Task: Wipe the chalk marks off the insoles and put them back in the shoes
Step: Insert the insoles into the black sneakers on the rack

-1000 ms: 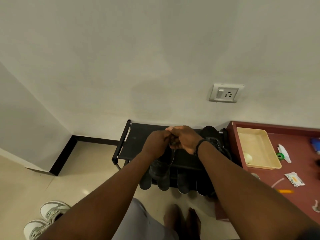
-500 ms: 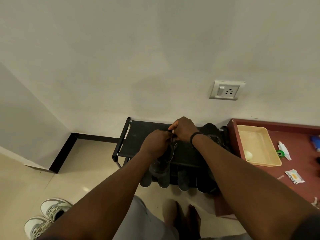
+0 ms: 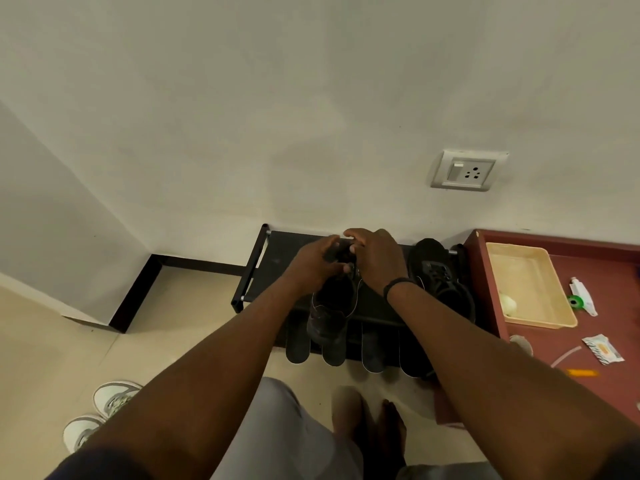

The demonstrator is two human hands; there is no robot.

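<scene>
Head view: both hands have shifted up toward the wall since earlier, still together. Left hand and right hand, fingers curled, grip the top of a black shoe over the shoe rack. Four insoles lean at the rack's front; second shoe on the rack, right.

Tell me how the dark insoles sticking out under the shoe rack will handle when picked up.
The dark insoles look thin and flat, so probably light and bendy, likely drooping if held by one end. Their surface looks matt, so probably not slippery.
</scene>
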